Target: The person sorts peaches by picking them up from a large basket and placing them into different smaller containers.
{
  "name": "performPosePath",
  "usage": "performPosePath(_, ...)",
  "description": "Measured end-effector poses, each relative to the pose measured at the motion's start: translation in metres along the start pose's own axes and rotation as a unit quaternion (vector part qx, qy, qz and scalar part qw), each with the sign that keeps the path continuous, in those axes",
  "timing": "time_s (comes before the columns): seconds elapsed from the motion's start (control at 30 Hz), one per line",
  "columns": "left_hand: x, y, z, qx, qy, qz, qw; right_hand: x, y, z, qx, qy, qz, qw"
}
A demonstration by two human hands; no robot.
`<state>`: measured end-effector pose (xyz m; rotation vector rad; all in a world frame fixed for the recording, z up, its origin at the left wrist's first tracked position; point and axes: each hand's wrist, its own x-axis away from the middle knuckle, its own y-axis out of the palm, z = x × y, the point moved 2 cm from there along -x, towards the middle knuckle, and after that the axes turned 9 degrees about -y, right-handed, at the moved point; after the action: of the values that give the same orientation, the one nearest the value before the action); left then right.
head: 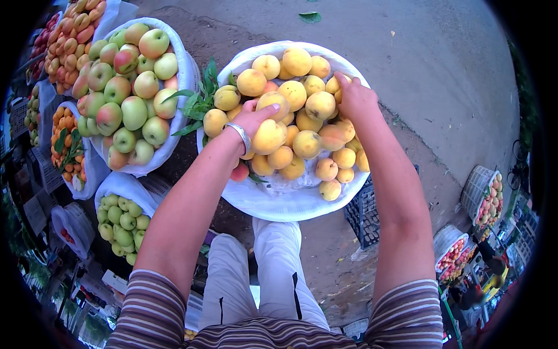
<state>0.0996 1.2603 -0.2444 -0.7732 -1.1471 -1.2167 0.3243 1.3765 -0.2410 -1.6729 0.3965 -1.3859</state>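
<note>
Before me stands a round basket lined with white cloth (296,207), heaped with yellow peaches (306,144). My left hand (255,120), with a silver bracelet at the wrist, grips a large yellow peach (273,104) near the left of the heap. At the right rim, my right hand (355,98) reaches in with bent fingers against a peach (332,85); its palm side is hidden, so I cannot tell whether it holds it. Smaller yellow fruits (345,158) lie at the lower right on crumpled clear plastic. Green leaves (202,98) stick out over the left rim.
Left of the basket stands a cloth-lined basket of green-red apples (122,112), with green fruit (124,223) below it and orange fruit (72,48) beyond. A black plastic crate (364,216) sits at the lower right. Fruit baskets (473,187) and people are at the far right.
</note>
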Motion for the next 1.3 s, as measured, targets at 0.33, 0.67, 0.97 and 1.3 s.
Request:
performPosePath(0.33,0.001,-0.004,0.009,-0.003,0.003,-0.048,0.999,-0.002,0.008,0.006,-0.107,0.031,0.002,0.994)
performPosePath(0.67,0.008,-0.015,-0.024,0.138,0.032,-0.049,0.989,0.045,0.032,0.047,-0.647,0.05,0.087,0.756)
performPosePath(0.97,0.042,0.008,-0.048,0.268,-0.028,-0.171,0.948,0.144,0.089,0.025,-0.98,0.052,0.035,0.187)
performPosePath(1.3,0.022,0.047,-0.023,0.122,-0.064,-0.167,0.976,0.177,0.13,-0.014,-0.996,0.074,0.016,0.051)
